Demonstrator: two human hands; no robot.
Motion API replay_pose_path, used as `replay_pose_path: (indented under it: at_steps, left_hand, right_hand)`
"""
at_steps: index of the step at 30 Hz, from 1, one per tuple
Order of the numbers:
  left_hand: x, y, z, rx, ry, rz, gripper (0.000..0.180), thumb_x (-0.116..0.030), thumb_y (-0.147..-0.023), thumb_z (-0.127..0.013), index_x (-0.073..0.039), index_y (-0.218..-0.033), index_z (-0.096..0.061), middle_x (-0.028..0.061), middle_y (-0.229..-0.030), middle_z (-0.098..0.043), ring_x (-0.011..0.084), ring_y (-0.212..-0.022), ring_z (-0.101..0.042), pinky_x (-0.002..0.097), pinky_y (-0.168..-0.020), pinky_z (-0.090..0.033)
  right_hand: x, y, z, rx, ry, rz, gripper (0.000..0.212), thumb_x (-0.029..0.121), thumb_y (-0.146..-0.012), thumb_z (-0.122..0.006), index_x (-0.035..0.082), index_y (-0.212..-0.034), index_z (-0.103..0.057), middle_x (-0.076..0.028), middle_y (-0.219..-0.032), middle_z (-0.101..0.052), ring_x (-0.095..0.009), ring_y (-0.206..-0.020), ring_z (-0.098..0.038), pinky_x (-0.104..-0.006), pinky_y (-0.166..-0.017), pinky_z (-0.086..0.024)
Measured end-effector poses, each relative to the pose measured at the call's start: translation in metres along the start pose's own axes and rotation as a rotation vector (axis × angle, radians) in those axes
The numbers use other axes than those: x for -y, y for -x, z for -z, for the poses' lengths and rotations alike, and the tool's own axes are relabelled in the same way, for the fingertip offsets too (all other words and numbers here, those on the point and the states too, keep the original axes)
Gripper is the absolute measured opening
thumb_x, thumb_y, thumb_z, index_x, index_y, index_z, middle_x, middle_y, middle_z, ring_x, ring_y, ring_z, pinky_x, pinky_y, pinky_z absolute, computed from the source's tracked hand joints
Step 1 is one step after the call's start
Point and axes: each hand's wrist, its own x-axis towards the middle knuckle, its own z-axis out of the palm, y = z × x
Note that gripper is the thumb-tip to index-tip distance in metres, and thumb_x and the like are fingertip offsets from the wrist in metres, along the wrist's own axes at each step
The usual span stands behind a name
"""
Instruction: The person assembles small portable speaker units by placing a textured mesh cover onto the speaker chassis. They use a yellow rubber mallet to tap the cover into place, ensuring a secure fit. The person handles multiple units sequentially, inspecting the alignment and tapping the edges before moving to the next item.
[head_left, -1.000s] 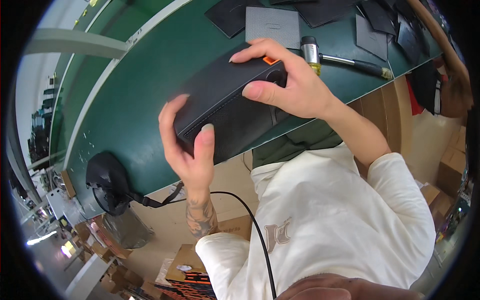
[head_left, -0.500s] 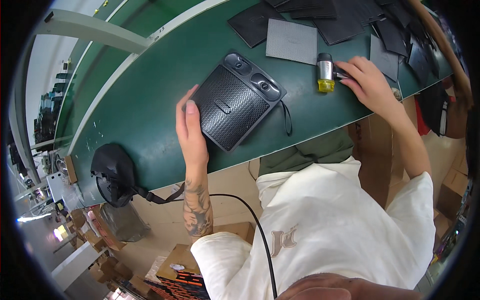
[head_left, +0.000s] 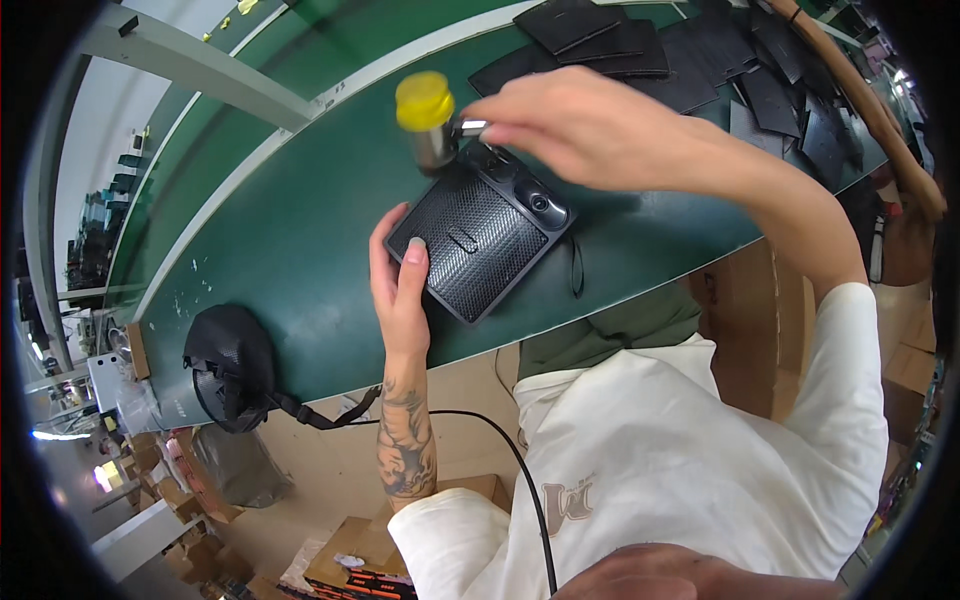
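Observation:
A black box-shaped case with a woven-textured face lies on the green table, and a thin cord loop hangs from its right side. Round dark lens-like fittings line its far edge, partly covered by my right arm's reach. My left hand grips the case's left side, thumb on the textured face. In my right hand is a small mallet with a metal body and a yellow end, held by its handle. The mallet head is raised above the case's far left corner, yellow end up, slightly blurred; contact cannot be made out.
Several flat black panels lie piled along the far right of the green table. A black bag-like thing with a strap sits at the near left edge. A white post stands at the far left. Another person's arm shows far right.
My right hand has lifted the mallet from the table and swung it left over the case. The case, still under my left hand, has shifted slightly nearer in the picture.

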Motion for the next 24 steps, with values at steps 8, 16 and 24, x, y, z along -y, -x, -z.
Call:
replay_pose_path:
  at_steps: [8, 16, 24]
  left_hand:
    - [-0.002, 0.005, -0.005, -0.024, -0.031, 0.009, 0.044, -0.018, -0.104, -0.057, 0.002, -0.142, -0.050, 0.0089, -0.127, -0.057, 0.0120, -0.104, -0.052, 0.0243, -0.095, -0.042]
    - [-0.002, 0.004, -0.006, -0.039, -0.095, -0.046, 0.043, -0.022, -0.105, -0.057, 0.003, -0.140, -0.051, 0.0124, -0.129, -0.059, 0.0169, -0.117, -0.055, 0.0303, -0.106, -0.040]
    - [0.001, 0.001, -0.003, -0.006, -0.080, -0.106, 0.046, -0.026, -0.104, -0.063, 0.003, -0.138, -0.053, 0.0097, -0.119, -0.061, 0.0141, -0.108, -0.057, 0.0277, -0.097, -0.045]
  right_hand:
    - [0.013, -0.014, 0.007, 0.276, 0.195, -0.038, 0.022, 0.019, -0.102, -0.057, 0.002, -0.113, -0.066, -0.018, -0.093, -0.067, -0.039, -0.089, -0.068, -0.0483, -0.076, -0.054]
    - [0.014, -0.007, 0.002, 0.230, 0.166, -0.036, 0.019, 0.014, -0.096, -0.060, -0.001, -0.105, -0.069, -0.024, -0.096, -0.070, -0.043, -0.098, -0.069, -0.0519, -0.083, -0.055]
    - [0.058, 0.040, -0.002, 0.106, 0.006, 0.135, 0.027, 0.012, -0.096, -0.067, 0.005, -0.122, -0.066, -0.013, -0.088, -0.061, -0.035, -0.079, -0.064, -0.0432, -0.065, -0.052]
